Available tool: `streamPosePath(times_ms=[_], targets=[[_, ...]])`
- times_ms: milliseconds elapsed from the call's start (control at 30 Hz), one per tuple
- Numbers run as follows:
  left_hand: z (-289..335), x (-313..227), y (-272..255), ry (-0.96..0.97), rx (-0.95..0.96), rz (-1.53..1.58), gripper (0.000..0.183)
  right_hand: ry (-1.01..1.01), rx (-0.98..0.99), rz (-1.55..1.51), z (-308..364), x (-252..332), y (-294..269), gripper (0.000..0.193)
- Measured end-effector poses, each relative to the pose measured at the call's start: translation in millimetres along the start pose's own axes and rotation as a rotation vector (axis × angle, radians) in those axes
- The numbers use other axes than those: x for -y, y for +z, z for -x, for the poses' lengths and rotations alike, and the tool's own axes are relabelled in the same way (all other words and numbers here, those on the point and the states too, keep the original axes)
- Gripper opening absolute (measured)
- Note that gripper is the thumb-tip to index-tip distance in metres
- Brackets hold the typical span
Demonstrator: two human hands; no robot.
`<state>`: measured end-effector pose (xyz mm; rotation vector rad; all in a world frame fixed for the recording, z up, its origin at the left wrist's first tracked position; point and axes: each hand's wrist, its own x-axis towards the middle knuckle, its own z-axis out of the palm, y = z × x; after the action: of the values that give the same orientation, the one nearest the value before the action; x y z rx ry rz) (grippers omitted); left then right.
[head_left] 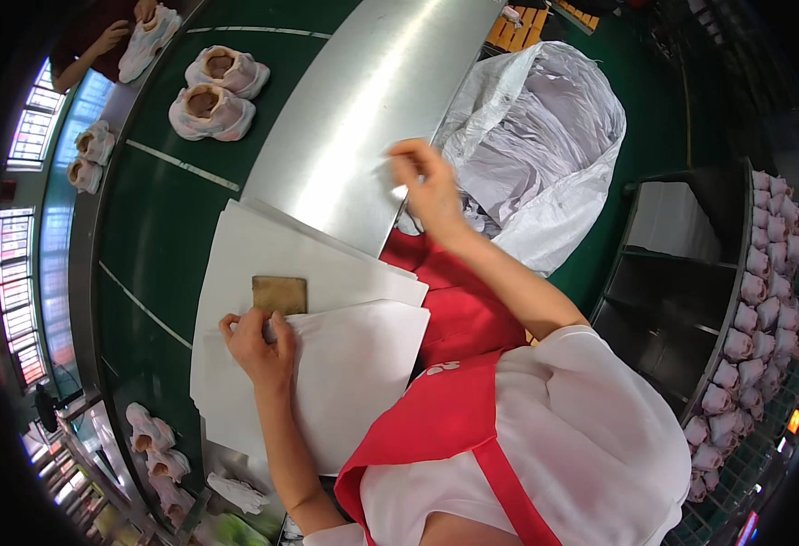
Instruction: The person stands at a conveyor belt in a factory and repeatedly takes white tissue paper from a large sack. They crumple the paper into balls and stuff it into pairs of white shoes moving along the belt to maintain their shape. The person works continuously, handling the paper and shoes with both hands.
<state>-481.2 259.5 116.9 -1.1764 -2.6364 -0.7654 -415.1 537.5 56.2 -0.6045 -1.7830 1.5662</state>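
The green conveyor belt runs past me, and everything else sits relative to it. Just beside it lies the steel table, and beyond that the big white plastic sack full of crumpled tissue. On the table's near end rests my stack of white paper sheets, overlapping the belt's edge. My left hand presses flat on the top sheet, fingers closed down onto it, next to a small brown block weighing the stack. My right hand hovers over the table, pinching what looks like a thin bit of paper. The sheets are light, limp and slippery, easily creased; I judge a corner the best hold. 2 pale shoes ride the belt further up, clear of my reach.
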Motion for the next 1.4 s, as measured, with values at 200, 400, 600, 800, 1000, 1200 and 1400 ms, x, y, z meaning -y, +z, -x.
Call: streamPosePath(times_ms=[200, 400, 600, 800, 1000, 1200, 1400], targets=[[-0.4, 5.5, 3.8, 0.006, 0.044, -0.009, 0.018, 0.426, -0.67, 0.097, 34.3, -252.1, -200.7, 0.038], [4.0, 3.6, 2.5, -0.044, 0.036, -0.034, 0.015, 0.737, -0.763, 0.837, 32.6, -292.8, -236.8, 0.067], [-0.6, 1.3, 4.2, -0.025, 0.023, -0.02, 0.019, 1.044, -0.489, 0.957, 3.9, -273.0, -232.2, 0.058], [4.7, 5.2, 1.1, -0.044, 0.079, -0.039, 0.014, 0.767, -0.426, 1.153, 19.4, -297.6, -244.3, 0.049], [6.8, 5.3, 1.7, -0.024, 0.004, -0.011, 0.014, 0.671, -0.361, 0.902, 32.3, -288.3, -251.2, 0.057], [10.0, 5.9, -4.3, 0.048, -0.051, 0.031, 0.019, 0.467, -0.048, 0.828, 34.8, -204.0, -267.9, 0.053], [15.6, 6.8, -11.7, 0.216, -0.066, 0.052, 0.036, 0.764, -0.094, 0.192, -17.1, -6.0, -297.6, 0.035]])
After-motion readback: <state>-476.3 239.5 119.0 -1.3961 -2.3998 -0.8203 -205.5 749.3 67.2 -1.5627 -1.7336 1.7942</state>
